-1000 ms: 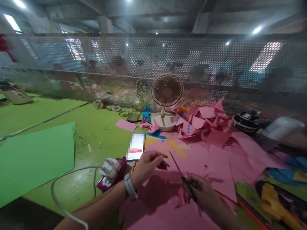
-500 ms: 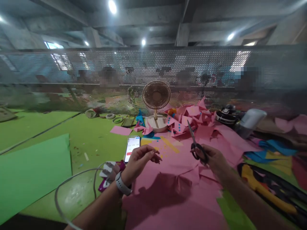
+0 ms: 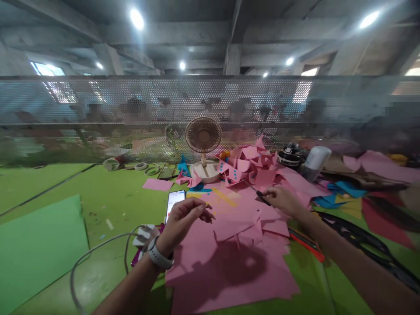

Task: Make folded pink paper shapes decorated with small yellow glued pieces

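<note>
My right hand (image 3: 281,200) reaches forward over the pink paper sheets (image 3: 229,253) and grips black scissors (image 3: 260,197), blades pointing left toward the heap of folded pink pieces (image 3: 252,168). My left hand (image 3: 183,218), a white watch on its wrist, hovers over the left edge of the pink sheets with thumb and fingertips pinched together; whatever they pinch is too small to name. A phone (image 3: 173,202) with a lit screen lies just beyond my left hand.
A small desk fan (image 3: 203,144) stands at the back, before a perforated metal screen (image 3: 210,109). A white charger and cable (image 3: 141,236) lie left. A green sheet (image 3: 36,245) covers the near left. Tape rolls (image 3: 131,166), a white bottle (image 3: 315,162) and coloured scraps (image 3: 348,197) lie around.
My right hand carried the scissors from near my body up and forward, then lowered them toward the folded pink heap. The left hand kept its pinch. My view turned to the right.
</note>
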Demonstrator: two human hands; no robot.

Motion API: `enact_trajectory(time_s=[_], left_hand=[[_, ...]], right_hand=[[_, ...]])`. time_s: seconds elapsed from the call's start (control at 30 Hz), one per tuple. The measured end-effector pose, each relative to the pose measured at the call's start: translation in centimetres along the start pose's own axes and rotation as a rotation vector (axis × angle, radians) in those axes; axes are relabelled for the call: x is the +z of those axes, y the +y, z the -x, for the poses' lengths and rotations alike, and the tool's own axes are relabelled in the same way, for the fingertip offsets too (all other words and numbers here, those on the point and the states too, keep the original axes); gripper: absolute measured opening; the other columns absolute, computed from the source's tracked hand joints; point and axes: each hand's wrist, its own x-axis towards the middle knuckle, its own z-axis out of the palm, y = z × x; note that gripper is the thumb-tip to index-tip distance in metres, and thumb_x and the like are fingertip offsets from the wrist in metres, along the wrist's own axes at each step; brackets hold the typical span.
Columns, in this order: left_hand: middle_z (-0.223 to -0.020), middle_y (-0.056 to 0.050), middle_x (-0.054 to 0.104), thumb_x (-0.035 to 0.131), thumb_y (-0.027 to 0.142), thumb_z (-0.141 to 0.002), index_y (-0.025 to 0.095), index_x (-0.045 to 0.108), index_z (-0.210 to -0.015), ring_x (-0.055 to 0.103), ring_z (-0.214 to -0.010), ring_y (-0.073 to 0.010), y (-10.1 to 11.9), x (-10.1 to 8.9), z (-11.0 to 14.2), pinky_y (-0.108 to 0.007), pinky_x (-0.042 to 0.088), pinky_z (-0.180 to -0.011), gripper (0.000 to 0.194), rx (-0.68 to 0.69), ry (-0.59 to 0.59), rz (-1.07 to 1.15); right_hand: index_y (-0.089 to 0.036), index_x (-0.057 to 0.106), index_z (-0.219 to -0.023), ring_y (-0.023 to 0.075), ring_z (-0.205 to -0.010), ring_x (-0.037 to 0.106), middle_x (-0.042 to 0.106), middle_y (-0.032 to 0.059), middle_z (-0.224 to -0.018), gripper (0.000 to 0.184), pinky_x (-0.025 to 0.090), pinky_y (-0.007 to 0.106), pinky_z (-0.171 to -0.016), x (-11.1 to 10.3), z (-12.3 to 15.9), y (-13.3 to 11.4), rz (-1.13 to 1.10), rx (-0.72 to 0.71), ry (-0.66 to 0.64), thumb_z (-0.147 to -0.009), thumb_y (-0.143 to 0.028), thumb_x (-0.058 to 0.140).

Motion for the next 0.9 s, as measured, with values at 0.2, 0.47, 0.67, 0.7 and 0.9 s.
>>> enact_trajectory(time_s=[0.2, 0.47, 0.67, 0.7, 0.9], left_hand=[[-0.071, -0.006, 0.068, 0.054, 0.027, -0.082, 0.012, 0.06, -0.085, 0.063, -0.065, -0.0149, 1.0, 0.6, 0.4, -0.029, 0.051, -0.064, 0.016, -0.026, -0.113, -0.043], [-0.075, -0.007, 0.068, 0.054, 0.031, -0.082, 0.012, 0.062, -0.085, 0.064, -0.069, -0.015, 1.0, 0.5, 1.8, -0.029, 0.052, -0.067, 0.021, -0.149, -0.364, -0.188], [-0.075, -0.007, 0.069, 0.051, 0.029, -0.083, 0.014, 0.064, -0.085, 0.064, -0.067, -0.0131, 0.8, 0.6, 2.8, -0.024, 0.051, -0.064, 0.019, -0.225, -0.567, -0.262], [-0.075, -0.007, 0.07, 0.051, 0.028, -0.083, 0.014, 0.064, -0.085, 0.065, -0.067, -0.0134, 0.7, 0.7, 2.9, -0.024, 0.05, -0.062, 0.019, -0.237, -0.601, -0.282], [-0.06, -0.005, 0.068, 0.049, 0.038, -0.084, 0.016, 0.066, -0.072, 0.063, -0.053, -0.0121, -0.3, 1.4, 3.1, -0.019, 0.046, -0.051, 0.031, -0.251, -0.774, -0.458]], right_hand=[[-0.015, 0.065, -0.062, 0.0152, -0.056, 0.052, 0.062, 0.0058, -0.06, 0.028, 0.026, 0.024, -0.05, 0.1, -1.5, 3.7, 0.234, 0.056, 0.02, -0.072, -0.038, 0.054], [-0.015, 0.064, -0.061, 0.0143, -0.055, 0.052, 0.064, 0.0073, -0.061, 0.027, 0.025, 0.024, -0.049, 2.2, -1.4, 4.7, 0.327, 0.118, -0.029, -0.076, -0.035, 0.051], [-0.017, 0.063, -0.063, 0.0144, -0.059, 0.054, 0.064, 0.0054, -0.064, 0.023, 0.027, 0.023, -0.051, 2.2, -0.5, 4.2, 0.246, 0.108, -0.028, -0.075, -0.034, 0.053], [-0.017, 0.062, -0.063, 0.0145, -0.06, 0.054, 0.064, 0.0055, -0.064, 0.026, 0.028, 0.023, -0.051, 2.1, -0.4, 4.0, 0.222, 0.108, -0.016, -0.077, -0.036, 0.051], [-0.017, 0.059, -0.065, 0.011, -0.045, 0.049, 0.058, 0.0017, -0.056, 0.052, 0.03, 0.022, -0.045, 2.1, 0.9, 2.2, -0.006, 0.105, -0.033, -0.083, -0.057, 0.031]])
